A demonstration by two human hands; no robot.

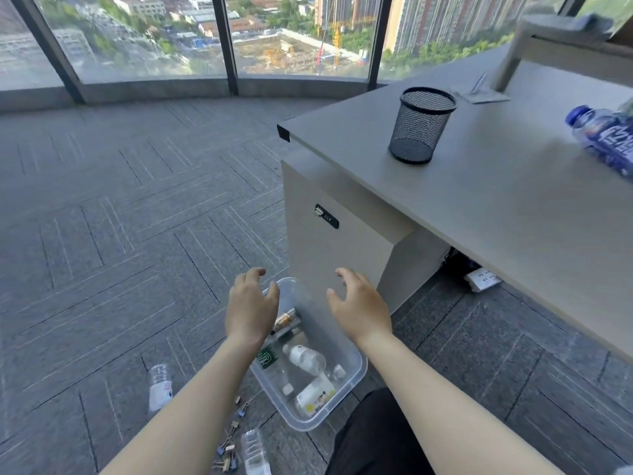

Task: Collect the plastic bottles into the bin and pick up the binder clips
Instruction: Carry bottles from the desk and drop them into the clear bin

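Observation:
A clear plastic bin [356,373] stands on the carpet beside the desk and holds several plastic bottles [306,358]. My left hand [251,308] and my right hand [359,305] hover above its far end, both empty with fingers spread. One clear bottle [160,385] lies on the carpet left of my left forearm. Another clear bottle [255,452] lies at the bottom edge. Several binder clips [227,447] are scattered on the floor between them. A blue-labelled bottle [606,140] lies on the desk at the far right.
A grey desk [496,207] with a side cabinet [329,241] fills the right. A black mesh pen cup [419,126] stands on it. Cables and a power strip [481,279] sit under the desk. Open carpet stretches left toward the curved windows.

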